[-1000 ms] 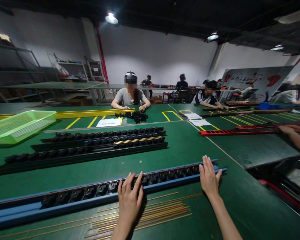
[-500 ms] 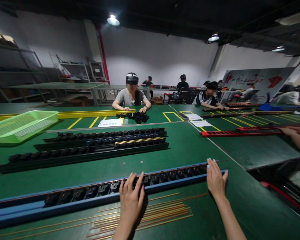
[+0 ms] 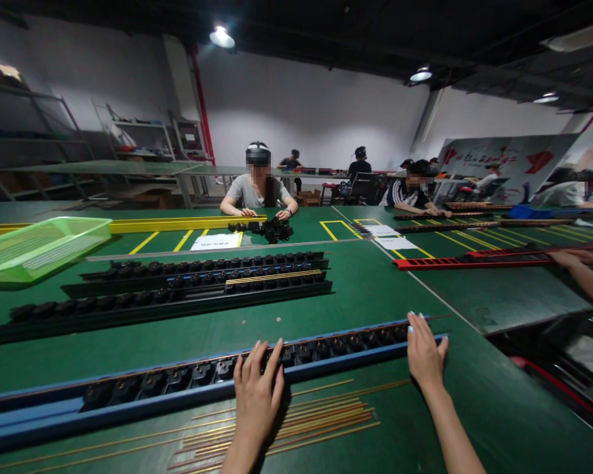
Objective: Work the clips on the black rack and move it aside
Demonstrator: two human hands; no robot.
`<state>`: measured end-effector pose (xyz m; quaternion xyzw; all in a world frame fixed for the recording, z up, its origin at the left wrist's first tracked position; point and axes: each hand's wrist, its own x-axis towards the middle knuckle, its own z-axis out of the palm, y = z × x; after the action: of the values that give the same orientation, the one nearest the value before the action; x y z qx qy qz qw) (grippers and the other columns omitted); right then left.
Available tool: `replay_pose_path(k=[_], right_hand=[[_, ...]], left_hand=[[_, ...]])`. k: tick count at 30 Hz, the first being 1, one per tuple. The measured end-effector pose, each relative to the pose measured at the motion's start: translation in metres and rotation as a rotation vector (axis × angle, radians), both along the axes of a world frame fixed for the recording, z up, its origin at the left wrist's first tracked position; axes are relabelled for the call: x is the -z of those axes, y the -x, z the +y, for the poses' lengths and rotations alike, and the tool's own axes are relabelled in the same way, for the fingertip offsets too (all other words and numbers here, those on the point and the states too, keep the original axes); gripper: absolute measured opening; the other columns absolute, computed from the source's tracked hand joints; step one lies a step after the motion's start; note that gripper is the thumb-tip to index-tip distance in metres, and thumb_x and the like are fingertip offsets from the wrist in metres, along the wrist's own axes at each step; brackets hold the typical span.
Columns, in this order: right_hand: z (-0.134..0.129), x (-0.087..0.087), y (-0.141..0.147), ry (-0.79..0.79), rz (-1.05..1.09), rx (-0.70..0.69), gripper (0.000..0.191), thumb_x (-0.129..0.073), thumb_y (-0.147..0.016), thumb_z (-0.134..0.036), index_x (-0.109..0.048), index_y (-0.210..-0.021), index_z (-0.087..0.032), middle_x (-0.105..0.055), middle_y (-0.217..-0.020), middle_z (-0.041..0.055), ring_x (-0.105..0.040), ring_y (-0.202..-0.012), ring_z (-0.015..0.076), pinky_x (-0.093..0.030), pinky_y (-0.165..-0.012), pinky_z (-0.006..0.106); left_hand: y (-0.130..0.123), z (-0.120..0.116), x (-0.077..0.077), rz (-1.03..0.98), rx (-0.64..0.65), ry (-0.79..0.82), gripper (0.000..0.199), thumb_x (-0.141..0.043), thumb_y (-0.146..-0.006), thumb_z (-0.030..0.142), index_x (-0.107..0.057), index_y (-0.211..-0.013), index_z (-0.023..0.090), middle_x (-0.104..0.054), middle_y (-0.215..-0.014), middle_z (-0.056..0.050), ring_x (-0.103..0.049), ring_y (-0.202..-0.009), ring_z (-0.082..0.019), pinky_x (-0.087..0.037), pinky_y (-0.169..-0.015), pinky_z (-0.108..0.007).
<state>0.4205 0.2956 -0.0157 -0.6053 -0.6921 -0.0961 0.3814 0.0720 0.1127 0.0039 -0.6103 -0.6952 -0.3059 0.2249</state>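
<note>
A long blue channel rail [image 3: 178, 399] lies across the table in front of me, with a row of black blocks [image 3: 201, 374] seated inside. A thin copper-coloured rod [image 3: 178, 367] runs along its far side. My left hand [image 3: 257, 385] rests over the middle of the rail, fingers stretched and apart, touching the blocks or the rail's edge. At the rail's right end lies my right hand [image 3: 425, 352], its fingers extended over the tip; what is under its palm is hidden. Several loose brass-coloured rods [image 3: 326, 421] lie on the table nearer to me, partly behind my left forearm.
Dark rails with black blocks [image 3: 143, 306] lie beyond the blue rail, brass rods on one. A green basket [image 3: 49, 247] is at left, near a yellow rail [image 3: 178, 224]. A person [image 3: 257, 187] sits opposite. At right, another person's hands [image 3: 568, 260] touch a red rail [image 3: 474, 263].
The view has shifted very slightly. Both my hands keep their places on the blue rail.
</note>
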Motion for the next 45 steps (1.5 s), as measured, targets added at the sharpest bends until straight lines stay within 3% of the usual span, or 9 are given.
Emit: replay_pose_path(k=[4,13,23,35,45], right_hand=[[-0.003,-0.002,0.002,-0.033,-0.014,-0.023,0.051,-0.016,-0.096,-0.035,-0.040,-0.139,-0.021,-0.050,-0.139,0.0098,-0.040,-0.132,0.0228,-0.008,-0.109,0.063],[-0.004,0.000,0.001,-0.050,-0.047,-0.046,0.049,-0.019,-0.096,-0.035,-0.051,-0.129,-0.020,-0.057,-0.132,0.0090,-0.048,-0.126,0.0219,-0.007,-0.110,0.060],[-0.014,-0.002,0.013,-0.047,-0.041,-0.116,0.047,-0.021,-0.097,-0.035,-0.041,-0.138,-0.023,-0.051,-0.139,0.0089,-0.044,-0.130,0.0218,-0.008,-0.110,0.060],[-0.019,-0.003,0.023,-0.040,-0.042,-0.144,0.045,-0.021,-0.097,-0.032,-0.043,-0.136,-0.023,-0.052,-0.137,0.0099,-0.044,-0.130,0.0221,-0.010,-0.109,0.062],[-0.028,-0.001,0.047,-0.036,-0.056,-0.229,0.044,-0.024,-0.097,-0.029,-0.042,-0.137,-0.025,-0.053,-0.136,0.0076,-0.044,-0.130,0.0203,-0.007,-0.111,0.060]], left_hand=[[0.000,0.000,0.000,0.000,-0.007,-0.003,0.052,-0.049,-0.087,0.020,-0.044,-0.137,0.034,-0.056,-0.126,-0.006,-0.046,-0.122,-0.021,-0.021,-0.110,-0.042],[-0.001,0.001,0.000,0.005,-0.002,-0.012,0.052,-0.050,-0.087,0.019,-0.044,-0.137,0.033,-0.056,-0.126,-0.007,-0.046,-0.123,-0.022,-0.021,-0.110,-0.042],[-0.001,0.000,-0.002,0.018,-0.001,-0.023,0.052,-0.050,-0.087,0.019,-0.044,-0.137,0.032,-0.055,-0.126,-0.007,-0.047,-0.122,-0.021,-0.021,-0.111,-0.041],[-0.001,0.002,0.003,-0.007,0.008,-0.006,0.053,-0.050,-0.087,0.020,-0.042,-0.138,0.033,-0.054,-0.127,-0.007,-0.045,-0.124,-0.023,-0.021,-0.111,-0.044],[-0.001,0.001,0.000,0.029,0.001,-0.017,0.053,-0.050,-0.087,0.019,-0.043,-0.137,0.031,-0.055,-0.126,-0.008,-0.046,-0.123,-0.022,-0.021,-0.110,-0.043]])
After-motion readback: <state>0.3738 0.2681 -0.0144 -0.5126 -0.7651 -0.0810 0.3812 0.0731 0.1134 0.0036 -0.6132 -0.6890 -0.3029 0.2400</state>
